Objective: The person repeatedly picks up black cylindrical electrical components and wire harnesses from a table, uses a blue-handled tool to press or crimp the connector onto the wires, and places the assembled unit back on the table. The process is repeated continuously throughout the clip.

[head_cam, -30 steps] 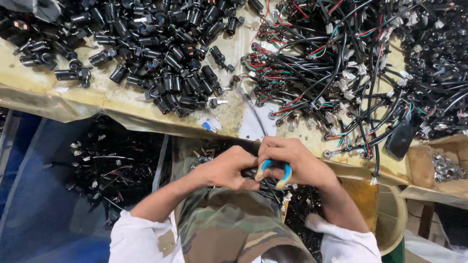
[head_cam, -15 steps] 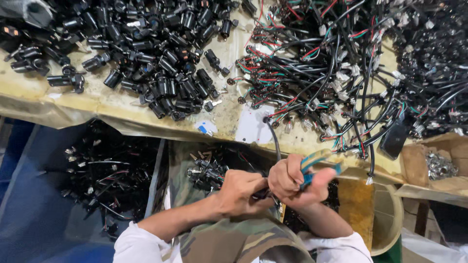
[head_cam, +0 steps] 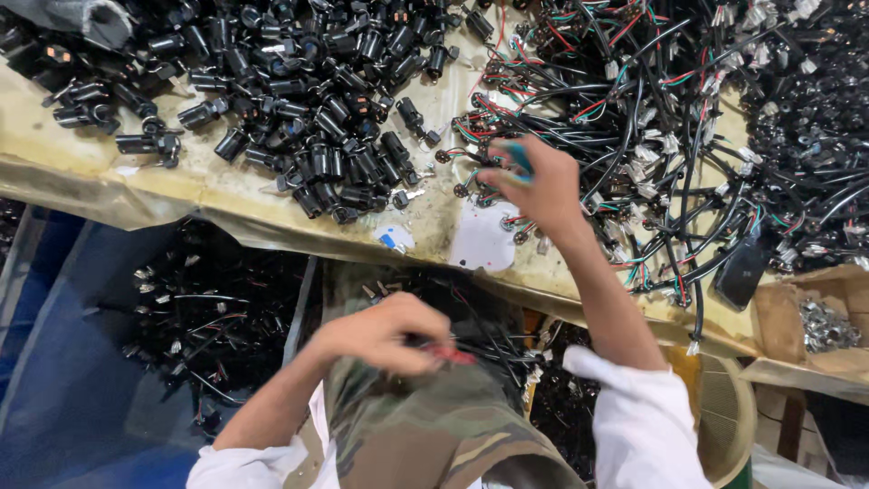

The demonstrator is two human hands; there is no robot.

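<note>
**Right hand out over the wire harnesses, left hand low with red-handled piece**

The step in hand looks like fetching the next piece: the right hand (head_cam: pixel 534 186) is stretched to the far side of the table (head_cam: pixel 226 195), over the near-left edge of the tangle of wire harnesses (head_cam: pixel 652 136). Its fingers are curled around a small teal tool (head_cam: pixel 520 158), only partly showing, so what else it pinches cannot be told. The left hand (head_cam: pixel 385 330) sits near the body over the camouflage lap (head_cam: pixel 425 435), fingers closed around something small with a red part (head_cam: pixel 448 355) sticking out to the right; thin black wires trail from there.

The harnesses are black leads with red, green and white strands, ending in small white plugs and round metal ends, all heavily interlaced. Picking one, as I judge it, calls for a pinch on a single lead and a clean pull that does not drag its neighbours along.

To the far left lies a heap of black cylindrical sockets (head_cam: pixel 308 100). Below the table's near edge, a bin of dark finished parts (head_cam: pixel 208 317) sits to the left, and a cardboard box of small metal pieces (head_cam: pixel 819 326) to the right.
</note>
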